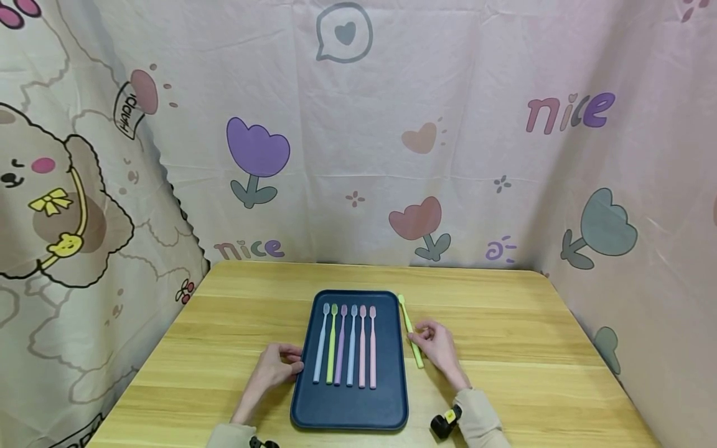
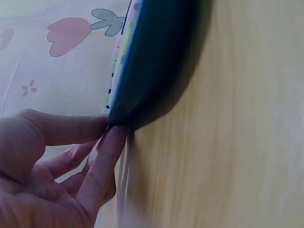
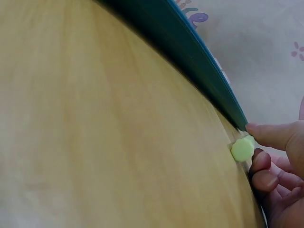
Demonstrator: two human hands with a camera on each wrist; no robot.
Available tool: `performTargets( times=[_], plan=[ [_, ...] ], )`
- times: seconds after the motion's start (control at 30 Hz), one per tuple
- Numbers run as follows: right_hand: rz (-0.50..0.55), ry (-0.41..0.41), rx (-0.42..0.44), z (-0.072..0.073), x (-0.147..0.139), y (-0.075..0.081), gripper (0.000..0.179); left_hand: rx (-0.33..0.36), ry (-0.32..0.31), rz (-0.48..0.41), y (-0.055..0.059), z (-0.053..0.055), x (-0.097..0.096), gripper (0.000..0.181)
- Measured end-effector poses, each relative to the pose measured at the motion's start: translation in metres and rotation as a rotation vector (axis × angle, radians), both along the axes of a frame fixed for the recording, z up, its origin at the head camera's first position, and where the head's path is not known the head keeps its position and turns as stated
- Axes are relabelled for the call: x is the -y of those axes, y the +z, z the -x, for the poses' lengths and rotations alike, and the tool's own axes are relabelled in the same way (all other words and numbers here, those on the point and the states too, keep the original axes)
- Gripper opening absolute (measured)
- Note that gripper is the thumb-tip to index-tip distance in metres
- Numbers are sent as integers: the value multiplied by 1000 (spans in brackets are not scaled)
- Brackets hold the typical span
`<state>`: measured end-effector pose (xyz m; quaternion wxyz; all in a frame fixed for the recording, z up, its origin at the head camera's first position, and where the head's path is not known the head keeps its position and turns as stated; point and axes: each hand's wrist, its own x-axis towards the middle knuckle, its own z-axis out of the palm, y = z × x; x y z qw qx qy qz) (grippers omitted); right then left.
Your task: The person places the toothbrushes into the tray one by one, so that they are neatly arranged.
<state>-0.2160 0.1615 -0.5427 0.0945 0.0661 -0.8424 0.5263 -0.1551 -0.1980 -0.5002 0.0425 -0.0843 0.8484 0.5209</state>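
Note:
A dark blue tray [image 1: 350, 407] lies on the table with several toothbrushes [image 1: 342, 348] in a row on it, blue, yellow-green, purple and pink, heads toward the far side. At the tray's left edge my left hand [image 1: 276, 366] pinches the rim between thumb and fingers; the left wrist view shows the fingertips at the tray corner [image 2: 121, 111]. Just right of the tray is a single yellow-green toothbrush [image 1: 417, 354], tilted, its head near the far right corner. My right hand [image 1: 439, 348] pinches its handle, the handle end [image 3: 243, 148] showing between thumb and fingers.
The wooden table [image 1: 504, 323] extends on both sides of the tray. A patterned cloth [image 1: 347, 137] hangs behind it and along both sides. Wrist cameras [image 1: 445, 423] sit on both forearms near the table's front.

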Motion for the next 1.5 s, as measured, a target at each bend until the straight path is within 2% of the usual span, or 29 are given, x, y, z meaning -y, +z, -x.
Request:
performTargets(
  times=[0.23,0.4,0.6,0.8,1.13,1.5],
  plan=[
    [35,-35,155,1,1,3,25,6,1,-3,0,1,0,23],
    [26,-23,180,-2,0,5,25,2,2,-4,-1,0,0,24],
    [14,-3,184,-5,-2,4,27,-4,1,1,0,0,0,23],
    [-13,-20,207,-6,-2,6,28,-7,0,2,0,-1,0,24],
    [-46,-42,219,-4,1,10,21,-15,3,-8,0,-1,0,24],
    [-155,-45,152,-4,2,9,17,-8,-4,5,0,-1,0,25]
  ],
)
